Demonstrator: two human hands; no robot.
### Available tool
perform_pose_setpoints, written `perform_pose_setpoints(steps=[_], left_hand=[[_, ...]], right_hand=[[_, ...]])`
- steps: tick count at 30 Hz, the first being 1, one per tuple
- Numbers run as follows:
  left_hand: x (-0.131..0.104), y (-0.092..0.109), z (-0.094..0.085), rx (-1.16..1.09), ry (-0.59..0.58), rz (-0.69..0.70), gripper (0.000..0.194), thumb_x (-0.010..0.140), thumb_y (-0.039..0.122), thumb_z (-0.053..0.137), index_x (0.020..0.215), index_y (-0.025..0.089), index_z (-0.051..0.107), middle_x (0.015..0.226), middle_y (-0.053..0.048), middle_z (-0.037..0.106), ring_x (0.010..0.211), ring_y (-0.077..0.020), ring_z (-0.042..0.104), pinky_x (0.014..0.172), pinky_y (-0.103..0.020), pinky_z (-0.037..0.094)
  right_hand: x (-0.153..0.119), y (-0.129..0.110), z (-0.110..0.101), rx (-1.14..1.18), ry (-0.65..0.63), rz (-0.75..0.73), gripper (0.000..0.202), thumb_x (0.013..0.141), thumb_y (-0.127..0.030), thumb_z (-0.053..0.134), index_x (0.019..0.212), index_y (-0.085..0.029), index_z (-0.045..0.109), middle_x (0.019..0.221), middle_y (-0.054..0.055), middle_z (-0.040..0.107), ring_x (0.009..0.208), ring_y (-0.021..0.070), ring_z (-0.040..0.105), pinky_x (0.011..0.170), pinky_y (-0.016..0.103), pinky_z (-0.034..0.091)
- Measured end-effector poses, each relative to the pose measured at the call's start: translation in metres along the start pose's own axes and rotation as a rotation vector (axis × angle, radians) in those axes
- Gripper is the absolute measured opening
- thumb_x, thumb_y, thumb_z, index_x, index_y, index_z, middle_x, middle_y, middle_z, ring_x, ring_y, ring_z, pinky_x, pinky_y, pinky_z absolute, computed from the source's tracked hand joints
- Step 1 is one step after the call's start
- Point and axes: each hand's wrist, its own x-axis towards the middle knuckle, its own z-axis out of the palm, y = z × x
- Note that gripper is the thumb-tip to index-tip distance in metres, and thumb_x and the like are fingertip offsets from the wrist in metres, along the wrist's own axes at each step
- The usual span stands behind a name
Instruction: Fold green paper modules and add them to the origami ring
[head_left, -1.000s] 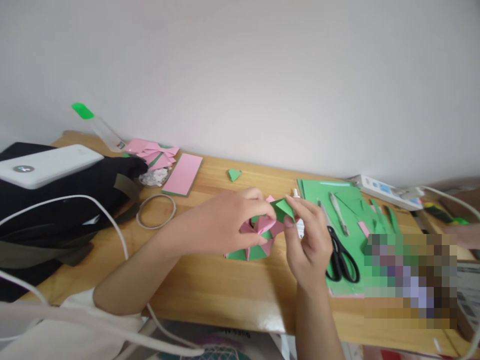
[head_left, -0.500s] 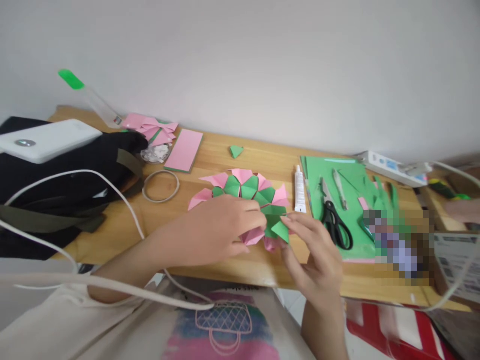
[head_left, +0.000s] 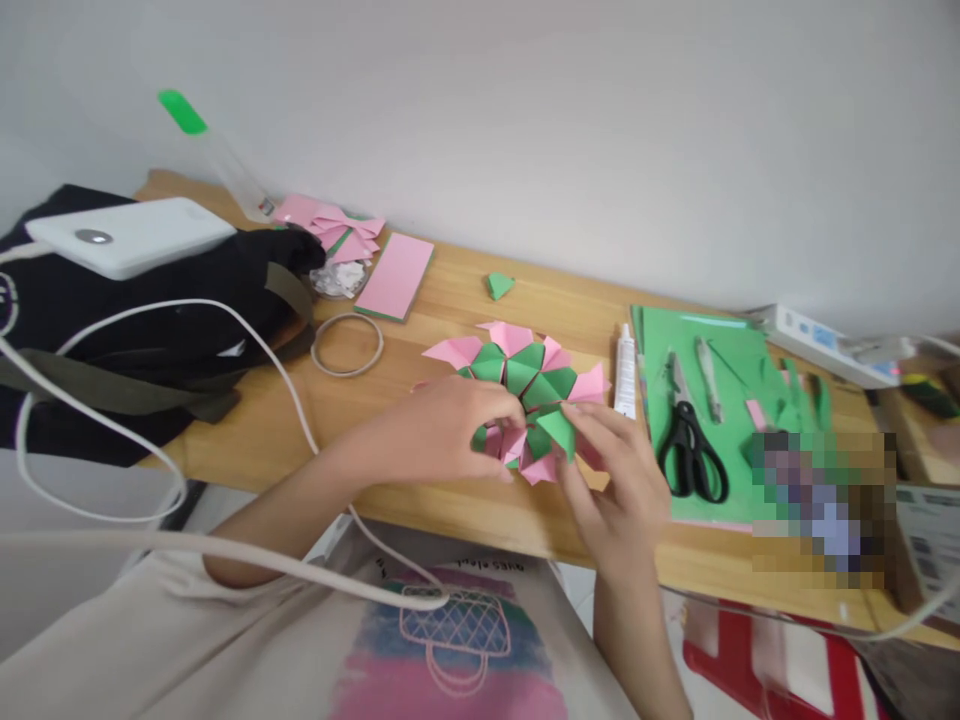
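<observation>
A folded-paper flower (head_left: 525, 370) with a green centre and pink pointed petals lies on the wooden table in front of me. My left hand (head_left: 457, 430) curls over its left front side, thumb below and fingers bent onto the paper; the exact fingertip contact is partly hidden. Between the thumb and fingers of my right hand (head_left: 619, 475) is a small green folded paper piece (head_left: 557, 432), at the front right of the flower. Whether that piece touches the flower I cannot tell. A white glue tube (head_left: 625, 375) lies just beyond my right hand.
Black-handled scissors (head_left: 691, 455) and a craft knife (head_left: 709, 380) lie on green paper sheets (head_left: 656, 330). Farther back are a green folded triangle (head_left: 499, 285), a tape ring (head_left: 347, 345) and pink paper (head_left: 395, 275). A white cable (head_left: 285, 375) loops past my left arm from a black bag (head_left: 172, 310).
The view has shifted, so the table things appear farther right. My left fingers have drawn back leftward from the green piece, which stays in my right fingers.
</observation>
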Motion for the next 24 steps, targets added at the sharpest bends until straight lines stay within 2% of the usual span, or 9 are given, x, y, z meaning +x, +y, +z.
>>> perform_pose_setpoints(steps=[6,8,11,16,20,24], left_hand=[[-0.004,-0.004,-0.001,-0.171,-0.047,0.014,0.013,0.074,0.016,0.072,0.083,0.019,0.064,0.084,0.003,0.066,0.073,-0.0121,0.059,0.062,-0.023,0.043],[-0.006,-0.005,-0.002,-0.184,-0.075,0.041,0.012,0.073,0.014,0.071,0.081,0.019,0.063,0.085,0.003,0.066,0.076,-0.0128,0.060,0.065,-0.023,0.044],[-0.009,-0.005,-0.001,-0.149,-0.104,0.091,0.010,0.075,0.013,0.068,0.079,0.020,0.062,0.090,0.001,0.067,0.085,-0.0156,0.062,0.072,-0.025,0.045],[-0.018,-0.003,0.005,0.033,-0.086,0.178,0.021,0.077,0.014,0.066,0.098,0.020,0.065,0.106,-0.001,0.068,0.102,-0.0197,0.060,0.089,-0.032,0.042],[-0.025,-0.003,0.011,0.103,-0.066,0.167,0.021,0.082,0.021,0.064,0.103,0.023,0.064,0.107,0.000,0.067,0.101,-0.0201,0.060,0.087,-0.033,0.042],[-0.030,-0.003,0.015,0.168,-0.036,0.163,0.020,0.083,0.022,0.064,0.104,0.024,0.063,0.111,-0.001,0.067,0.104,-0.0217,0.059,0.088,-0.035,0.042]], right_hand=[[0.000,-0.012,0.002,0.072,0.298,0.127,0.052,0.080,-0.005,0.066,0.125,-0.031,0.064,0.106,0.006,0.067,0.101,0.0223,0.065,0.083,0.039,0.056],[-0.002,-0.018,-0.001,0.092,0.345,0.164,0.051,0.080,-0.004,0.066,0.124,-0.031,0.064,0.105,0.006,0.067,0.100,0.0223,0.065,0.082,0.040,0.056],[-0.009,-0.025,-0.007,0.061,0.331,0.216,0.044,0.083,-0.005,0.063,0.119,-0.030,0.067,0.099,0.005,0.070,0.094,0.0214,0.067,0.077,0.039,0.056],[-0.030,-0.032,-0.007,0.068,0.338,0.438,0.038,0.083,-0.011,0.068,0.116,-0.029,0.069,0.101,0.004,0.073,0.089,0.0189,0.069,0.075,0.034,0.058],[-0.048,-0.039,-0.011,0.222,0.314,0.561,0.045,0.081,-0.012,0.069,0.122,-0.029,0.064,0.094,0.002,0.073,0.084,0.0159,0.071,0.064,0.025,0.059],[-0.060,-0.042,-0.026,0.261,0.221,0.541,0.029,0.083,-0.009,0.065,0.105,-0.027,0.070,0.090,0.001,0.072,0.082,0.0138,0.070,0.061,0.020,0.056]])
